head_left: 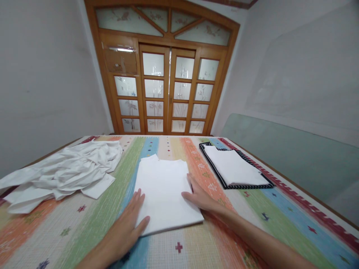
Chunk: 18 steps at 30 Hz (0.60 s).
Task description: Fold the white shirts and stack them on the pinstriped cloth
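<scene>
A folded white garment (165, 190) lies flat in front of me as a near-rectangle, a small corner sticking up at its far left edge. Along its near left side rests my left hand (130, 220), fingers stretched out and thumb on the cloth. My right hand (198, 194) touches the right edge, with the thumb on top and the fingers apart from it, reaching along the side. Neither hand lifts the cloth. To the left lies a crumpled heap of white clothing (70, 170).
On the right, another folded white piece (232, 164) lies on a black cloth with white stripes (249, 188). Everything rests on a colourful striped cover (92, 220). A pale green panel (291, 149) runs along the right wall. Wooden glass-paned doors (169, 87) stand beyond the far edge.
</scene>
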Tool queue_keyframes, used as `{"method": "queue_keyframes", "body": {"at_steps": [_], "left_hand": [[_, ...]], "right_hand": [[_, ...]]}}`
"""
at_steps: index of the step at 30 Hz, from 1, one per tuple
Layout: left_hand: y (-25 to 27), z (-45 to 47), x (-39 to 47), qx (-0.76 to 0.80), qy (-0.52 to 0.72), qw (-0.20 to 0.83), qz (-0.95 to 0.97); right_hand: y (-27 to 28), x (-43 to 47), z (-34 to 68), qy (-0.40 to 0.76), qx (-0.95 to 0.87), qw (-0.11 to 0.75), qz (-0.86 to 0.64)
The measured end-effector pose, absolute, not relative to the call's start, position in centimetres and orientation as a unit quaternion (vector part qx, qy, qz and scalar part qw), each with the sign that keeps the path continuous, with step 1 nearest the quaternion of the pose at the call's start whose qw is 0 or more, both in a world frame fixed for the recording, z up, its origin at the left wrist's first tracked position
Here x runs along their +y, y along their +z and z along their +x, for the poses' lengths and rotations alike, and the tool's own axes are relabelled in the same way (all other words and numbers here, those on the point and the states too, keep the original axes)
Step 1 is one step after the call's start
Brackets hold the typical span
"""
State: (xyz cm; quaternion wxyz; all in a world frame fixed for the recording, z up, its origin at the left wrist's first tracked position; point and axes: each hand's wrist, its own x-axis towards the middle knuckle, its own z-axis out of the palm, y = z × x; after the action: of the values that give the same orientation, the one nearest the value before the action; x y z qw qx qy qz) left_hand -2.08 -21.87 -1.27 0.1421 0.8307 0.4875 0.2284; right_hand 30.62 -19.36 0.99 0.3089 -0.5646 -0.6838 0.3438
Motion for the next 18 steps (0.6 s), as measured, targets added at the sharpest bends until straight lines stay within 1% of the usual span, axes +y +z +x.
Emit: {"method": "queue_keyframes", "body": {"at_steps": [3,5,7,9,13,18], "left_hand": [[1.0,-2.6,-20.9,0.550,0.299,0.292,0.723],[2.8,-2.7,-20.1,0.580,0.342,0.396,0.624],[4.4,-2.5,-19.4,0.590,0.361,0.489,0.532],[5.4,-2.3,-18.6,0.595,0.362,0.548,0.463],[6.2,-2.2,-17.0,0.615,0.339,0.566,0.431],[5.9,-2.3,-15.4,0.642,0.267,0.525,0.490]], "right_hand": [[2.0,-20.3,31.4,0.479,-0.564,0.420,-0.526],[2.7,-20.7,31.9,0.549,-0.458,0.464,-0.523],[3.4,-21.0,32.4,0.602,-0.371,0.476,-0.524],[4.0,-21.0,32.7,0.647,-0.334,0.463,-0.505],[4.5,-20.2,32.8,0.690,-0.357,0.420,-0.468],[4.0,-18.2,32.2,0.686,-0.380,0.376,-0.494]]}}
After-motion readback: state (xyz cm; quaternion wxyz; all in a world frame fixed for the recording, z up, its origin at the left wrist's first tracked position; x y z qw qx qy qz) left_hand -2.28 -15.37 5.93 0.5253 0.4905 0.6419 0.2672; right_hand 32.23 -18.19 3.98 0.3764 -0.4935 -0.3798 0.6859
